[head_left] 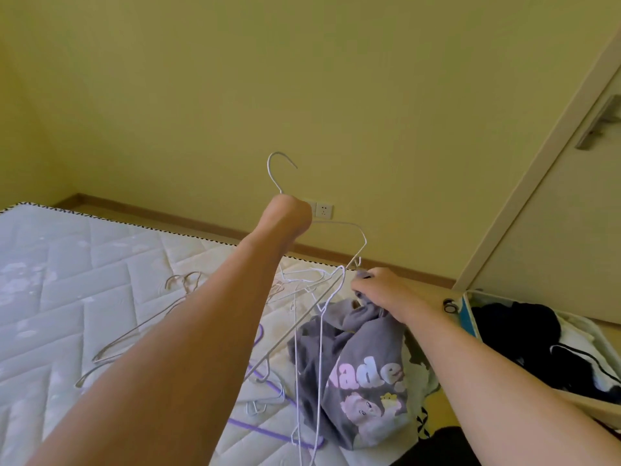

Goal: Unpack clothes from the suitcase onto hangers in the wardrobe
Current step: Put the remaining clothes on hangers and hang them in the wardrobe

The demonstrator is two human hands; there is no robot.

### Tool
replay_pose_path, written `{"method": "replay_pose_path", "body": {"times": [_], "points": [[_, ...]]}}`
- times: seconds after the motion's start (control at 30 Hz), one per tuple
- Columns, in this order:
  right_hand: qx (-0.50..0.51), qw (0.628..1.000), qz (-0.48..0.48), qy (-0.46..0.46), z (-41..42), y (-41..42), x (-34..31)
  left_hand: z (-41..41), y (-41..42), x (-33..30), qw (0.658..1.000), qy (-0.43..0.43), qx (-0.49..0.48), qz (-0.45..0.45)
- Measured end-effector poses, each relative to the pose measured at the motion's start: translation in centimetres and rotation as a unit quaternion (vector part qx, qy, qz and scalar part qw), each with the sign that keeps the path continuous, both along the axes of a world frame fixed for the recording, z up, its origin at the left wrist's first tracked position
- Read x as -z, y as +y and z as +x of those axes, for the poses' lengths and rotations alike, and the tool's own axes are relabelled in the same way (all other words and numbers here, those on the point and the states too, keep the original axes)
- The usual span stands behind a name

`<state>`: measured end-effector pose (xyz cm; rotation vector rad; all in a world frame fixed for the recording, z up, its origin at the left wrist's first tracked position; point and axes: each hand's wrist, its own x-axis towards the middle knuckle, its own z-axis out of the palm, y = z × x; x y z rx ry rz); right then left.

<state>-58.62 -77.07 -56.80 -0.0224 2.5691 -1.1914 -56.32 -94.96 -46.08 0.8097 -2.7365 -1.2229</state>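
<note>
The left hand (287, 215) is raised above the mattress (67, 280), closed in a fist round the neck of a white wire hanger (361, 237). The hanger's hook (279, 163) stands up out of the fist, its open end turned to the right. The hanger's long axis runs from the fist to the right and down; its right shoulder bends sharply just above the right hand (379, 290). At least one more white wire hanger (321, 348) hangs tangled from it, long axis nearly upright, reaching down across the sweatshirt toward the near edge of the mattress.

The right hand is low, near the right edge of the mattress, fingers curled and pinching a bunch of grey fabric at the top of a grey sweatshirt (363, 375). The sweatshirt lies crumpled along the right edge of the mattress, long axis running from the hand toward the near edge, its pink lettering and cartoon print facing up.

Loose hangers (141, 334) lie scattered on the middle of the mattress, and a purple hanger (268, 428) lies by the near edge, beside the sweatshirt. To the right of the mattress the open suitcase (470, 317) sits on the floor with dark and white clothes (517, 324) in it. Behind it stands a door (554, 213) with a metal handle (598, 126).
</note>
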Motion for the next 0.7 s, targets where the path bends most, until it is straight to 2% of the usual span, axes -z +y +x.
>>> {"method": "replay_pose_path", "body": {"times": [0.1, 0.17, 0.2, 0.27, 0.37, 0.47, 0.6, 0.7], "points": [[0.035, 0.997, -0.062, -0.016, 0.1, -0.8, 0.9, -0.1, 0.5, -0.2, 0.997, 0.023, 0.059, -0.054], [0.048, 0.995, -0.086, -0.002, -0.1, -1.3, 1.2, -0.5, 0.5, 0.0, 0.997, 0.054, 0.013, 0.045], [0.048, 0.995, -0.088, 0.012, -0.1, -1.5, 1.3, -0.7, 0.6, 0.2, 0.996, 0.080, 0.011, 0.036], [0.032, 0.993, -0.110, 0.016, -0.1, -1.5, 1.4, -1.0, 0.4, 1.0, 0.997, 0.078, 0.007, 0.006], [-0.061, 0.984, -0.163, -0.040, -0.2, -1.2, 1.2, -0.9, 0.0, 2.3, 0.996, 0.060, -0.006, -0.066], [-0.144, 0.978, -0.127, -0.083, -0.6, -1.8, 1.6, -0.9, -0.6, 3.3, 0.985, 0.101, -0.014, -0.137], [-0.179, 0.973, -0.085, -0.121, -1.1, -4.9, 2.4, -1.6, -0.7, 1.6, 0.990, 0.115, -0.016, -0.076], [-0.158, 0.982, -0.043, -0.096, -2.1, -5.1, 0.3, -2.3, 0.2, -0.3, 0.988, 0.146, -0.002, -0.042]]}}
